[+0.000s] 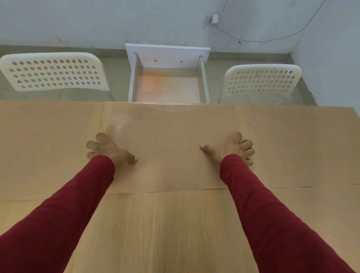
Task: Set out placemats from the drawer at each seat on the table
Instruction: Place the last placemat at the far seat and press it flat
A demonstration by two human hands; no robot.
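A translucent tan placemat (166, 139) lies flat at the middle of the wooden table's (159, 229) far side. My left hand (109, 148) rests on its left part with fingers spread. My right hand (231, 149) presses on its right part, fingers splayed. Another placemat (34, 149) lies to the left, and a third placemat (291, 148) lies to the right. Beyond the far edge the white drawer (168, 83) stands pulled open, and nothing shows inside it.
Two white perforated chairs stand across the table, one chair (53, 72) at the left and one chair (261, 82) at the right of the drawer. A pale wall with a dangling cable (263, 39) closes the back.
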